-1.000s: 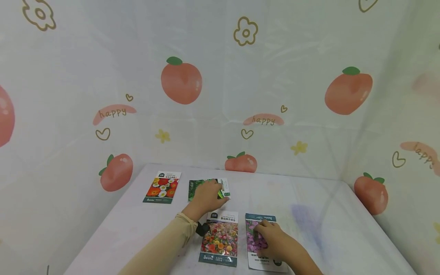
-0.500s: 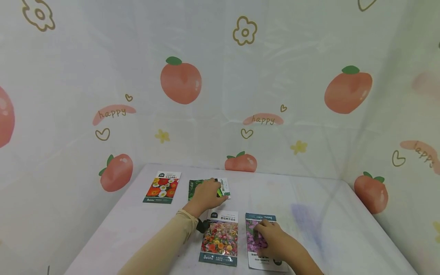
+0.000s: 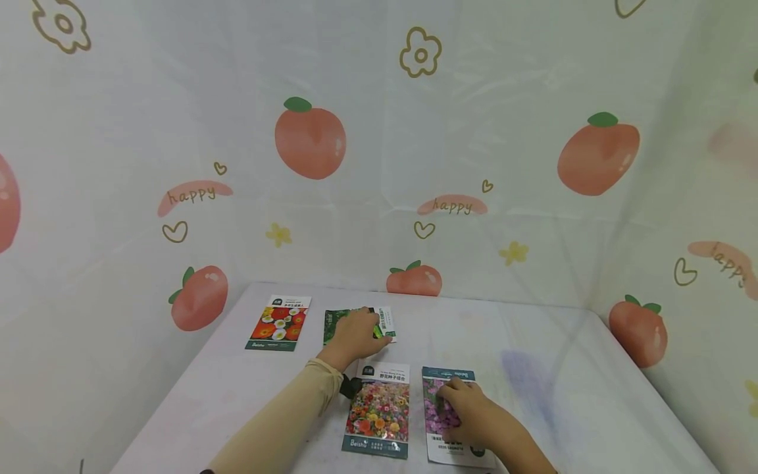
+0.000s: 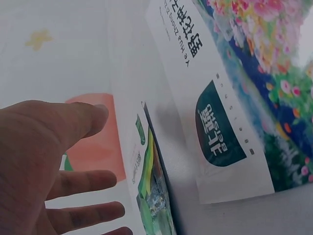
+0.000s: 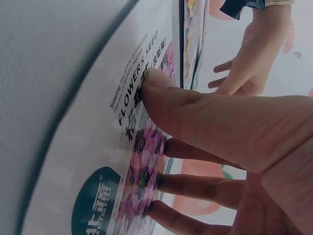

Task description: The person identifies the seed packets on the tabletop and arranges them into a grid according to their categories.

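My left hand [image 3: 352, 337] is over a green seed packet [image 3: 330, 324] lying crosswise toward the back and covers its middle. In the left wrist view, the fingers of that hand [image 4: 34, 152] stretch out straight beside the green packet [image 4: 152, 200]. At the front, my right hand [image 3: 476, 413] rests on a purple-flower seed packet [image 3: 432, 398], printed upside down to me. The right wrist view has the thumb and spread fingertips touching the face of this packet [image 5: 83, 161]. Between the hands lies a wildflower seed packet [image 3: 379, 421], below my left wrist.
A seed packet with red and white flowers [image 3: 278, 324] lies at the back left of the white table [image 3: 509, 368]. White curtains [image 3: 367, 237] printed with peaches stand behind the table and along both sides. A black band [image 3: 351, 387] is on my left wrist.
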The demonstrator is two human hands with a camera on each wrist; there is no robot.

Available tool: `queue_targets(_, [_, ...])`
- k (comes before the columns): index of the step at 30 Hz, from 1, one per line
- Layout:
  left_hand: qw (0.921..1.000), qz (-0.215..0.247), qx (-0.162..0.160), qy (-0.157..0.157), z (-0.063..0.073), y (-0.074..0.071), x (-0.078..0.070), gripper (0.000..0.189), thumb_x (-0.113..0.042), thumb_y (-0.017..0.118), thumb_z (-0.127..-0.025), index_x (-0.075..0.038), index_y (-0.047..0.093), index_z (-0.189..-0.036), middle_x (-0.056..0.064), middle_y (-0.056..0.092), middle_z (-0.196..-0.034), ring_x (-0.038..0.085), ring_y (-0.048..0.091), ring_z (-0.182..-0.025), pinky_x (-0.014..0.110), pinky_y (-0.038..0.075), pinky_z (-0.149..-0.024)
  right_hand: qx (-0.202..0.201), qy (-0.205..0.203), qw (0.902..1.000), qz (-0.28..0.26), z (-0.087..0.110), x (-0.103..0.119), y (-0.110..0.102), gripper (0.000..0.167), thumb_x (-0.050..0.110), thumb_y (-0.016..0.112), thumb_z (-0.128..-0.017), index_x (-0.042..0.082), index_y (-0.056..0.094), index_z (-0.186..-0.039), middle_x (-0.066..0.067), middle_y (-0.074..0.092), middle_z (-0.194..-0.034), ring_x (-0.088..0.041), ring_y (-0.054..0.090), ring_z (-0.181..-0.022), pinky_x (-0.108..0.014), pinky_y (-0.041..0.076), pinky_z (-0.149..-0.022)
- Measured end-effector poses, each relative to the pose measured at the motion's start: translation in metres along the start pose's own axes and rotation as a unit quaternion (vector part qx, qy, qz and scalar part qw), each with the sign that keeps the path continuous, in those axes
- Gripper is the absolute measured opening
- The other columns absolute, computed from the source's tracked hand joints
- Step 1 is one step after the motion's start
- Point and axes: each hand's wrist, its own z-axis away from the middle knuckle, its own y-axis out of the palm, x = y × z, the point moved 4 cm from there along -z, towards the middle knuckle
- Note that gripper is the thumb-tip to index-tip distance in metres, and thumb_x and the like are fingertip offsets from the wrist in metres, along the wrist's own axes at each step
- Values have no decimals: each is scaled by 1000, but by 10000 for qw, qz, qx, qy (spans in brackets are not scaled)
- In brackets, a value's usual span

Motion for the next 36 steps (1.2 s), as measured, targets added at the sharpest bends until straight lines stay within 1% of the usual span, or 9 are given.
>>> queue_targets(6, [10000,14,-2,-38,-2,4,2,49,-48,78,-93,-4,77,-115,17,75,-107,36,71,-90,50,62,-70,-8,9,10000,12,0,0,0,59,24,98,-75,12,69,-125,-6,62,-123,-36,59,-114,-62,55,-98])
queue_targets(11, [9997,106,125,-195,-4,8,5,51,-47,78,-94,-3,77,-120,19,76,-114,37,73,-95,51,63,-72,-57,-100,9999,2,1,-1,0,59,24,98,-75,11,69,-125,-5,62,-123,-35,58,-113,-61,56,-95])
queue_targets(14, [9995,120,138,-251,-5,9,7,46,-47,78,-94,-5,78,-111,16,75,-106,30,69,-85,45,59,-65,-64,-127,9999,-11,2,0,-1,59,24,97,-75,11,69,-125,-5,62,-123,-34,58,-112,-61,56,-95])
queue_targets(17, [9994,160,116,-280,-6,10,9,38,-46,79,-93,-9,73,-94,11,70,-93,22,60,-72,38,49,-57,-62,-128,9999,-20,2,0,-1,58,24,97,-76,11,69,-125,-6,62,-123,-34,58,-112,-61,56,-95])
queue_targets(19, [9993,180,110,-322,-7,11,10,37,-46,79,-93,-11,69,-86,9,68,-90,19,53,-69,35,43,-55,-58,-135,9999,-43,2,1,-2,58,23,97,-76,11,69,-125,-6,62,-123,-34,58,-112,-60,56,-94])
queue_targets(23, [9986,234,192,-443,-7,11,12,36,-46,77,-93,-12,69,-87,10,68,-94,19,50,-70,35,40,-55,-43,-153,9998,-78,3,1,-1,57,23,97,-76,11,69,-124,-5,61,-122,-33,58,-111,-60,56,-92])
queue_targets(28, [9984,176,234,-493,-7,11,13,36,-45,76,-93,-10,72,-97,14,70,-100,24,57,-76,40,46,-58,-40,-198,9998,-63,3,0,-1,56,23,97,-77,12,68,-124,-4,60,-121,-32,57,-109,-59,57,-90])
queue_targets(32, [9982,129,293,-506,-8,12,14,34,-44,75,-95,-11,67,-90,13,70,-100,27,61,-81,44,51,-63,-50,-169,9998,-43,3,-1,0,57,24,97,-77,12,68,-124,-4,60,-121,-33,58,-110,-59,57,-91])
queue_targets(36, [9981,92,308,-533,-9,14,15,31,-40,75,-96,-11,66,-90,12,70,-98,29,64,-86,47,55,-67,-51,-182,9998,-25,2,-1,0,57,24,97,-77,12,68,-125,-5,61,-122,-33,58,-110,-59,57,-91])
